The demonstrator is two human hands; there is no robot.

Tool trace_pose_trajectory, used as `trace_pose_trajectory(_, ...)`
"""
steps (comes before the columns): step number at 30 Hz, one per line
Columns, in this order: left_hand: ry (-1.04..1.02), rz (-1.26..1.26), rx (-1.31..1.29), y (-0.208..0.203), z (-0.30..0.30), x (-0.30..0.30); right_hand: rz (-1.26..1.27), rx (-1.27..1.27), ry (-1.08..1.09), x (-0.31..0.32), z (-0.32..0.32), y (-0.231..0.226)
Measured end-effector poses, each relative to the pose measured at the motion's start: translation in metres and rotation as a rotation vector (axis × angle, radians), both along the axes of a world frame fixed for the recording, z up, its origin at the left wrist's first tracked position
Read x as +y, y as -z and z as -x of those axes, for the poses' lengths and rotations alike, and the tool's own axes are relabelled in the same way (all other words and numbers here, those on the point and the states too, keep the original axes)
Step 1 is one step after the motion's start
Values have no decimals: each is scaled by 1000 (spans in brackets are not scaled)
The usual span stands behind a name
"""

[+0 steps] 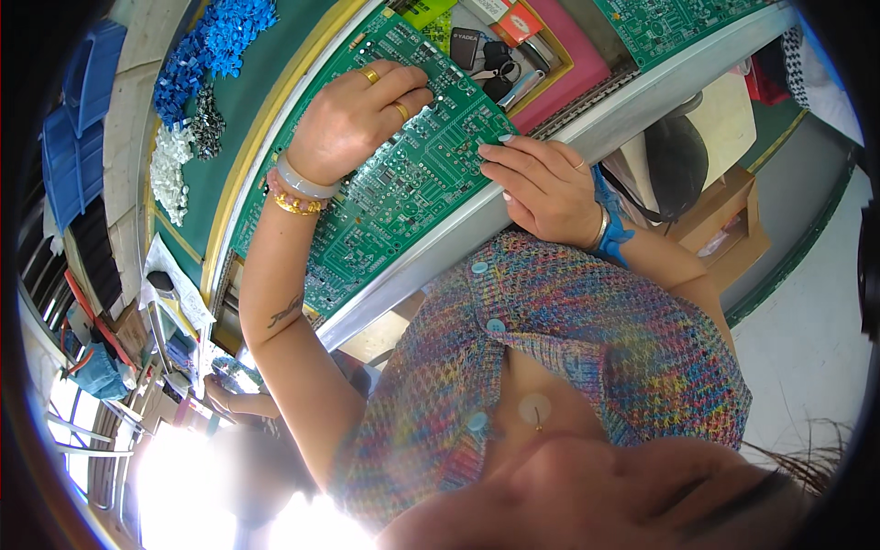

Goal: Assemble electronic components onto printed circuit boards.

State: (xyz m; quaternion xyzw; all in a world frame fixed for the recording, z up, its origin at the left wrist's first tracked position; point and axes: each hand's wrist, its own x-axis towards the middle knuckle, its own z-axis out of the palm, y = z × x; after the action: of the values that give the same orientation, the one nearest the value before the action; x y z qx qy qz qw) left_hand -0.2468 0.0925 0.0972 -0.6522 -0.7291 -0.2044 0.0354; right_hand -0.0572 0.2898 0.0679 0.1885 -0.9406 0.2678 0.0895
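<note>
A green circuit board (pixel 385 215) lies slantwise before me in a metal-edged track, with many small parts on it. Over its upper part is my left hand (pixel 357 115), fingers curled down with the tips close to the board. What they pinch, if anything, is hidden. The wrist wears bangles and two fingers have gold rings. My right hand (pixel 550 188) rests by the board's right edge with fingers stretched out, tips touching the board; a blue band (pixel 612 220) circles that wrist.
Blue connectors (pixel 229 37), white connectors (pixel 170 160) and dark small parts (pixel 208 124) lie in heaps at the upper left. Beyond the board a tray (pixel 570 69) holds keys and small items. Another circuit board (pixel 660 32) lies upper right. Blue bins (pixel 73 165) stand far left.
</note>
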Motion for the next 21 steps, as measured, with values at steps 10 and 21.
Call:
trace_pose_trajectory(10, 46, -6, 16, -1, 2, -3, 8, 2, -4, 1, 2, 1)
trace_pose_trajectory(21, -120, -53, -48, 7, -9, -5, 1, 42, 17, -1, 5, 0)
